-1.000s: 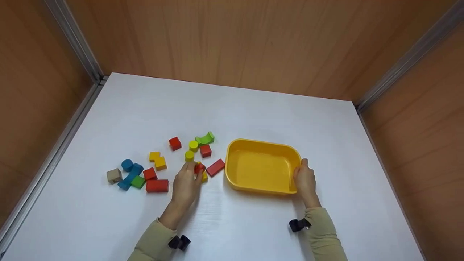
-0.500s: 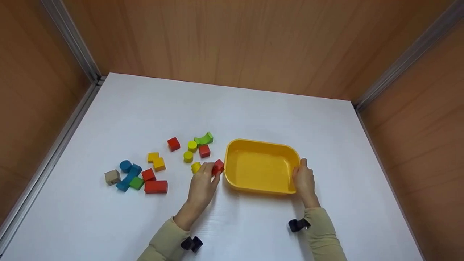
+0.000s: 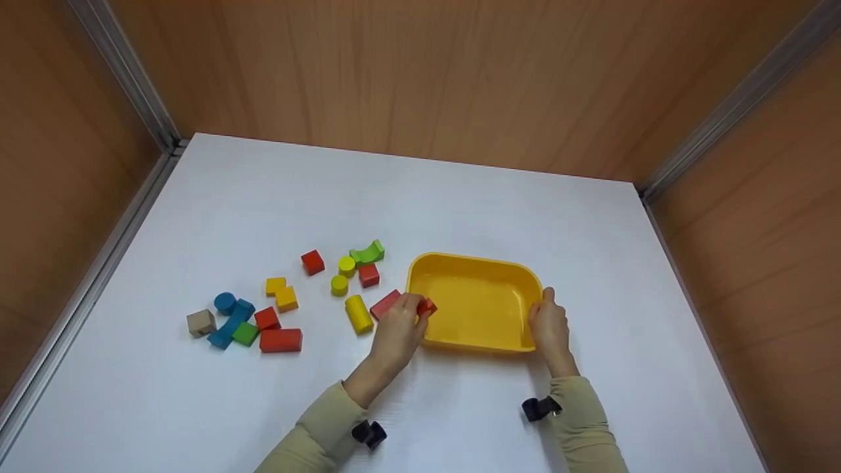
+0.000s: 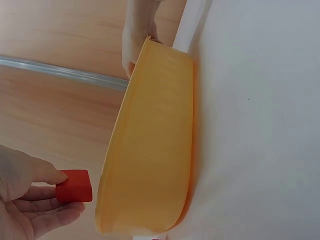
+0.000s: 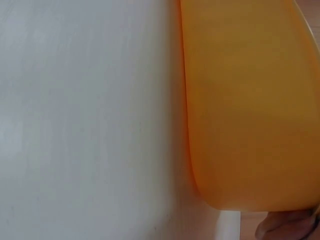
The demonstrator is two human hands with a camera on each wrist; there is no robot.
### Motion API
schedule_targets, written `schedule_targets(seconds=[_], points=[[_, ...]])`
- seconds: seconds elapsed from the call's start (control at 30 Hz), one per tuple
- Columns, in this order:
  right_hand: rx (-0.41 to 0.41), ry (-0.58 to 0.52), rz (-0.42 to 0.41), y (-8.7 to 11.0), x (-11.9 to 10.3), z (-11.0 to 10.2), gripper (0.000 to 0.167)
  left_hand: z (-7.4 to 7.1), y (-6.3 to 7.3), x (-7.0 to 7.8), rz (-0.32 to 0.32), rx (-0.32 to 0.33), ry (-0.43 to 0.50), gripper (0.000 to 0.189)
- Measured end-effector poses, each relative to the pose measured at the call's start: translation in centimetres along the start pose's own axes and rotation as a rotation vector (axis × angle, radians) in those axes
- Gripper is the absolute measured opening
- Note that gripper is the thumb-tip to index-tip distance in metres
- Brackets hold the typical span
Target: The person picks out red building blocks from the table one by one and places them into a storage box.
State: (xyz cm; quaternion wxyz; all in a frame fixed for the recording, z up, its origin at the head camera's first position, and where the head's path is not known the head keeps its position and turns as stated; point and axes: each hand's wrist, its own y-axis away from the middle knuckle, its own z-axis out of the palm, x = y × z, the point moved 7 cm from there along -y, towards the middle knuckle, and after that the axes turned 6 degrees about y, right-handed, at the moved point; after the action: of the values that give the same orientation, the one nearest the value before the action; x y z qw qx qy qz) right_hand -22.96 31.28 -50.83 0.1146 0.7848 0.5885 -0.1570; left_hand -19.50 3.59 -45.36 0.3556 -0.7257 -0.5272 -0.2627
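A red block [image 4: 75, 186] is pinched between the thumb and fingers of my left hand [image 3: 398, 332]. In the head view that hand overlaps the left rim of a yellow plastic tub [image 3: 483, 309], and the left wrist view shows the block just above rim height, outside the wall. My right hand [image 3: 550, 326] grips the tub's right end by its rim. The tub stands on the white table with its bare floor showing. Close behind the left hand lie a long red block [image 3: 385, 305], partly covered by the fingers, and a yellow cylinder [image 3: 359, 315].
More blocks lie to the left: a green arch [image 3: 368, 252], a red cube [image 3: 313, 262], an orange block [image 3: 286, 299], a blue arch [image 3: 231, 324], a red bar [image 3: 280, 340] and a beige cube [image 3: 201, 323]. Wooden panels [image 3: 407, 79] wall in the table [image 3: 512, 210].
My left hand has carried the red block rightward from beside the yellow cylinder to the tub's left rim, uncovering the cylinder. My right hand keeps its hold on the tub.
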Motion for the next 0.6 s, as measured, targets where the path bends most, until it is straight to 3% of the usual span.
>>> schedule_targets(seconds=[0.37, 0.6], points=[[0.000, -0.002, -0.017, 0.0, -0.1, 0.0, 0.015, 2.6, -1.1, 0.5, 0.079, -0.071, -0.075, 0.019], [-0.002, -0.016, -0.035, 0.1, -0.2, 0.0, 0.014, 4.3, -1.8, 0.5, 0.064, -0.160, -0.227, 0.017]])
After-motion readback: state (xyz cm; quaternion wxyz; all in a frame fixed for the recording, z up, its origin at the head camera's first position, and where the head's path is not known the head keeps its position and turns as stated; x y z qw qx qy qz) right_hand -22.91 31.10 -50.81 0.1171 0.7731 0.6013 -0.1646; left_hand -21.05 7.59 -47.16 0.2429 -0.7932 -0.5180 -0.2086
